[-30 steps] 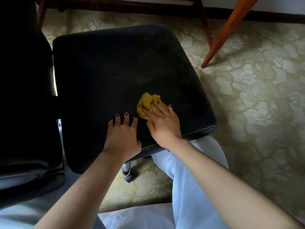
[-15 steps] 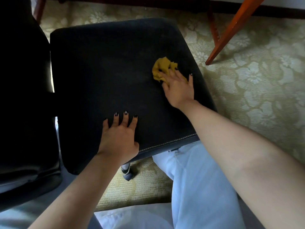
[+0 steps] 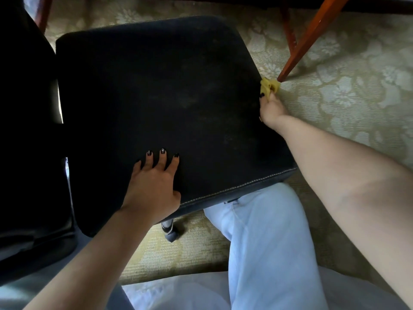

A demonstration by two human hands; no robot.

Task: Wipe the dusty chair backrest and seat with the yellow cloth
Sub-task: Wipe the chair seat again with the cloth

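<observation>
Pale green-beige floral carpet (image 3: 357,90) fills the floor. On it stands the black padded chair seat w/ pale stitching along its front edge (image 3: 156,97), the biggest task surface. A grey dusty film shows across its centre & right half, so the seat is prob. only partly wiped, w/ more passes needed there. The far-left part is too dark to judge.

Black padded chair backrest (image 3: 22,108) is at the left, deep in shadow. Can't tell if it's been wiped or is dusty, so count it as left to check or do.

Light blue trouser leg (image 3: 268,242) is at the seat's front edge. Orange-brown wooden furniture leg (image 3: 312,34) slants down to the carpet by the seat's right side.

Left hand (image 3: 154,186) lies flat on the front of the seat, fingers straight & spread, thumb at the stitched edge, holding nothing. It's prob. steadying the chair.

Right hand (image 3: 271,108) is at the seat's right edge, fingers curled tight round the small bunched yellow cloth (image 3: 269,85). The cloth sits just off the seat edge, over the carpet, just beside the wooden leg's foot, i.e. at the end of a stroke, I'd judge.
</observation>
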